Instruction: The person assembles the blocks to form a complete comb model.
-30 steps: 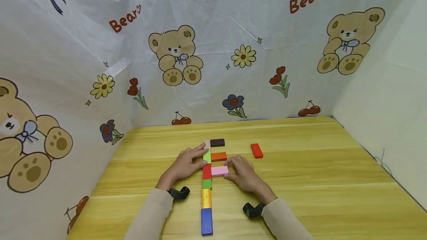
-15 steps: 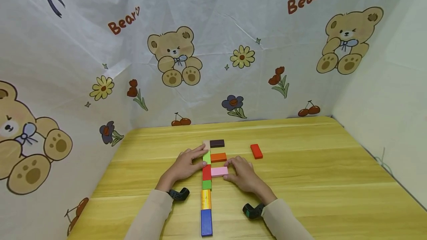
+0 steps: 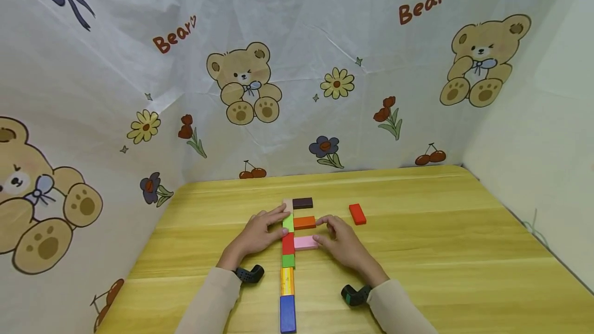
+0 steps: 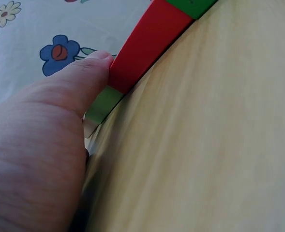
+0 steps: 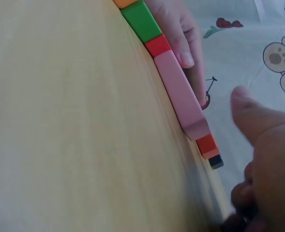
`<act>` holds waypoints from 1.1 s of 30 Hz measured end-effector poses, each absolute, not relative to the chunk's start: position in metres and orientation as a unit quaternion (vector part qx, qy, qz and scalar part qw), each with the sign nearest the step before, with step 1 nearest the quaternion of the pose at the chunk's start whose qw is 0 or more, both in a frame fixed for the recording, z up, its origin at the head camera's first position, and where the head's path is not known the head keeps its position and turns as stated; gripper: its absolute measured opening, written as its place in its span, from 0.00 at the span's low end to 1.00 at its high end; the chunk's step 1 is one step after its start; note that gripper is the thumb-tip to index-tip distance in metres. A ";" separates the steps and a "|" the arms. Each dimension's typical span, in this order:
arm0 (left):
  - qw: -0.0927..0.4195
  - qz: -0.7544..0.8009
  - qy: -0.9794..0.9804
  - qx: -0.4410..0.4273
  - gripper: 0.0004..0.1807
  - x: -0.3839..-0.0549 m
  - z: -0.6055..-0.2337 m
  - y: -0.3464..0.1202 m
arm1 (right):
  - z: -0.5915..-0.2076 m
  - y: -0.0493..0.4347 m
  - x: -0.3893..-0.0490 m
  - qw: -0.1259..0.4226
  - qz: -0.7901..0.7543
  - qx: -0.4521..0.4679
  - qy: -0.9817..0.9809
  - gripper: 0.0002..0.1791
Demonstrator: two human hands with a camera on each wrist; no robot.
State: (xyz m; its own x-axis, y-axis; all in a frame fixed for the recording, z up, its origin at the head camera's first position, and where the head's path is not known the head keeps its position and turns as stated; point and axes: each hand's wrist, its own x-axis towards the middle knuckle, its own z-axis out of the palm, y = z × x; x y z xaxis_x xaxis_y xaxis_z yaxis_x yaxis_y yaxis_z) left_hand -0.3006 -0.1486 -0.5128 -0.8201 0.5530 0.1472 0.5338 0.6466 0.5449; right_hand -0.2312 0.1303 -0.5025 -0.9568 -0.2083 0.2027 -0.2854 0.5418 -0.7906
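Note:
A column of toy blocks runs along the wooden table: beige (image 3: pixel 289 203), light green (image 3: pixel 288 224), red (image 3: pixel 288 245), green (image 3: pixel 288 261), yellow (image 3: pixel 287 281) and blue (image 3: pixel 287 314). Black (image 3: pixel 303 203), orange (image 3: pixel 304 222) and pink (image 3: pixel 305 243) blocks jut from its right side. My left hand (image 3: pixel 257 232) rests on the column's left, its fingertips at the beige, light green and red blocks. Just right of the pink block, my right hand (image 3: pixel 343 241) has thumb and index finger spread; the right wrist view shows the thumb (image 5: pixel 246 108) apart from the pink block.
A loose red block (image 3: pixel 357 214) lies beyond the right hand, toward the back of the table (image 3: pixel 441 231). Behind the table hangs a white cloth (image 3: pixel 297 112) printed with bears and flowers. A plain white wall (image 3: pixel 543 133) stands on the right.
The right hand's fingers have let go of the pink block's end and spread apart, the index finger shifting toward the orange block's end. The pink block and left hand stay in place.

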 end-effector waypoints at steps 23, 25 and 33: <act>0.013 0.301 0.903 0.308 0.31 -0.300 -0.512 -0.146 | -0.487 0.177 -0.240 0.276 0.477 0.042 -0.833 0.23; 0.011 0.298 0.904 0.307 0.31 -0.300 -0.513 -0.146 | -0.487 0.182 -0.240 0.273 0.478 0.024 -0.835 0.22; 0.012 0.299 0.904 0.304 0.32 -0.300 -0.513 -0.148 | -0.495 0.194 -0.241 0.250 0.495 -0.028 -0.832 0.22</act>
